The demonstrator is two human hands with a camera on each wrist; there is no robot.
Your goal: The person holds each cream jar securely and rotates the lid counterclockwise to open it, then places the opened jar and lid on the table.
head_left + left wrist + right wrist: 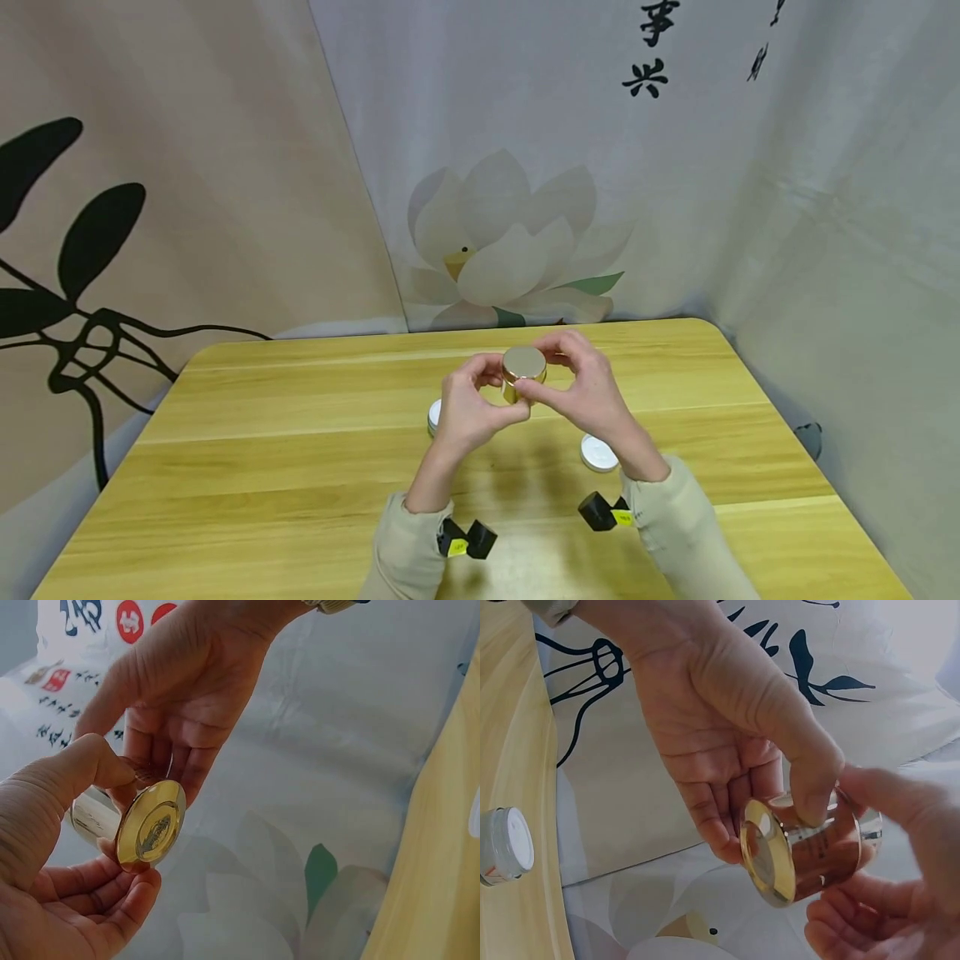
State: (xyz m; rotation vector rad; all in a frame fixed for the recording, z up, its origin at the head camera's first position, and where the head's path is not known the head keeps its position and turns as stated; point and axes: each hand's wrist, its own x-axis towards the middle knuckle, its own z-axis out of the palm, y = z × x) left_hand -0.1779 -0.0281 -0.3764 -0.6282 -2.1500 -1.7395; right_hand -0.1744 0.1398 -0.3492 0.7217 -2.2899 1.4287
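Above the table, both hands grip a shiny gold jar (pixel 523 364) whose flat, paler gold top faces up. My left hand (pixel 471 408) holds it from the left, thumb and fingers around its lower part. From the other side my right hand (pixel 585 387) has its thumb on the near face and its fingers behind the rim. The jar's round gold base (pixel 154 825) carries a dark printed or stamped mark in the left wrist view. Mirror-like reflections cover the jar's side (pixel 821 851) in the right wrist view, where the thumb presses it.
A small white-topped jar (pixel 508 844) stands on the wooden table (pixel 300 467), partly behind the left hand in the head view. A round white lid (pixel 598 454) lies under the right wrist. Printed fabric (pixel 525 125) hangs behind the table.
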